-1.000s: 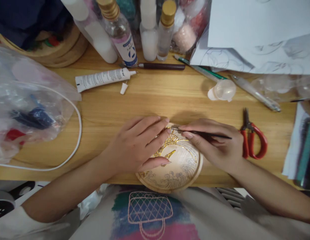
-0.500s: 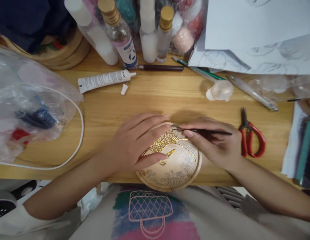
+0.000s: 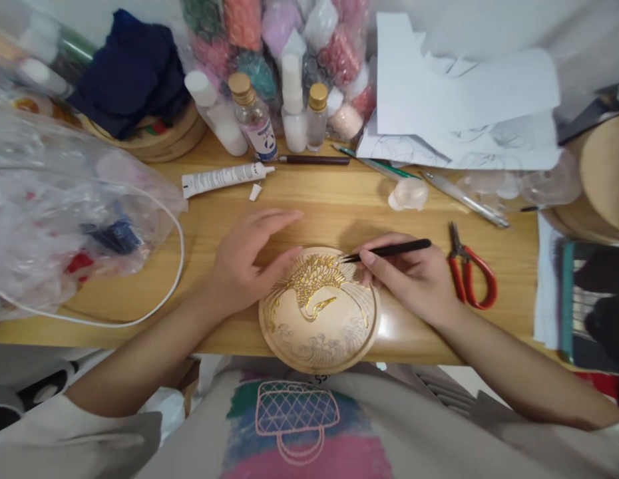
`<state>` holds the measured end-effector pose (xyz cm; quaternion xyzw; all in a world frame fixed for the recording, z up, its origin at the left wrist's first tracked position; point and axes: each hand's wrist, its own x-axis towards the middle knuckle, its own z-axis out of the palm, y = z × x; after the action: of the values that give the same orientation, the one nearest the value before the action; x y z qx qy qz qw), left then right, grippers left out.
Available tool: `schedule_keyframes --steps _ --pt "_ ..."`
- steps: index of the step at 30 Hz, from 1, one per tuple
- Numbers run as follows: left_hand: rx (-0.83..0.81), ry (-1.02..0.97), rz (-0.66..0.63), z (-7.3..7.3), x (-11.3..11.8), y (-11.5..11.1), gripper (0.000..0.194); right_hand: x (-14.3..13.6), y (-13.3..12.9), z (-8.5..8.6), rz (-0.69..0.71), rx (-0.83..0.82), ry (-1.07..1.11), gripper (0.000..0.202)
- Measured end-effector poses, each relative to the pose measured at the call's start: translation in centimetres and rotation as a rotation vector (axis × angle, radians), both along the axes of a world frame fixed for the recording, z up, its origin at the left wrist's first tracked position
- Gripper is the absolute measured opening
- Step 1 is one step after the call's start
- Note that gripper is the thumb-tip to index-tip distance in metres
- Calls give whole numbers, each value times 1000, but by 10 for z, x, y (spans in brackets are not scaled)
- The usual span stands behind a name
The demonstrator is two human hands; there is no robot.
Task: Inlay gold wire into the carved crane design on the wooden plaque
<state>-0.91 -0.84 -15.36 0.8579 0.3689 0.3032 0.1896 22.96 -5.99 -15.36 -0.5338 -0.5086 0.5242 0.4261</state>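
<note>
A round wooden plaque lies at the table's front edge, bearing a crane and wave drawing partly outlined in gold wire. My right hand holds black tweezers, their tips over the plaque's upper right part. Whether anything is between the tips is too small to tell. My left hand is at the plaque's upper left with thumb and fingers apart, holding nothing. The thumb tip reaches the plaque's rim; I cannot tell if it touches.
Red-handled pliers lie right of my right hand. Behind are a white glue tube, its small cap, a dark-handled tool, a clear small cup, bottles and papers. A plastic bag and white cable are left.
My left hand has lifted off the plaque to the left, uncovering the gold-outlined crane. The tweezers in my right hand now tilt up at their rear end. The camera view has shifted.
</note>
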Motion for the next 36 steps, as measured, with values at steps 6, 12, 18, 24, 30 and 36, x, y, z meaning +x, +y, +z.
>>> schedule_keyframes --steps 6,12,18,24,30,36 --pt "106 1 102 7 -5 2 23 3 -3 3 190 -70 140 20" --pt "19 307 -41 32 6 -37 30 8 4 6 -81 87 115 14" --pt "-2 297 -193 18 29 -61 44 9 8 1 -133 199 4 14" --pt "-40 325 -76 3 30 -62 51 11 7 1 -154 251 -110 10" --pt "41 389 111 0 32 -71 52 10 5 4 -129 278 -145 8" --pt "0 418 144 -1 33 -75 52 9 -1 1 -47 266 -144 14"
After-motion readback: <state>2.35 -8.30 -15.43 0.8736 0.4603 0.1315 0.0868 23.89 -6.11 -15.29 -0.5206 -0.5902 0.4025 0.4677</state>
